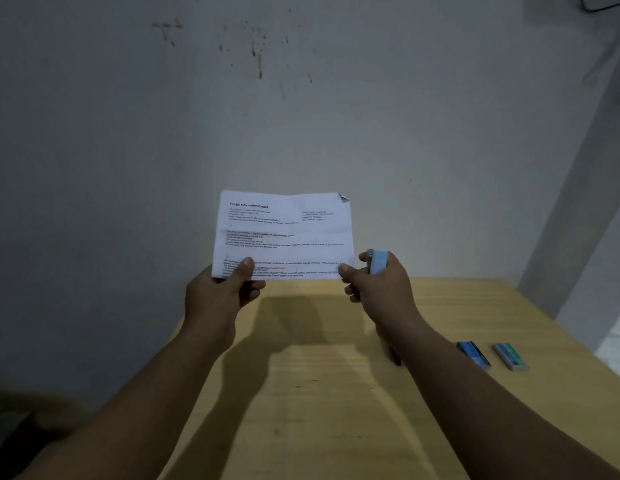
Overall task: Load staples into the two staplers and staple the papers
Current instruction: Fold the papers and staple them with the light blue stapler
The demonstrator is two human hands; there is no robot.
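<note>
While your left hand [220, 292] pinches the printed papers [283, 235] upright above the wooden table [336, 393] | your right hand [374, 284] grips the light-blue stapler [378, 262] at their lower right edge, steadying them | staple boxes [473, 355] lie aside.

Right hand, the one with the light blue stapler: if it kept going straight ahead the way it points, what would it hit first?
Probably the wall. The right hand grips the light blue stapler and pinches the paper's lower right corner, pointing up and away over the table. Nothing else shows in that line, though depth is unclear.
</note>
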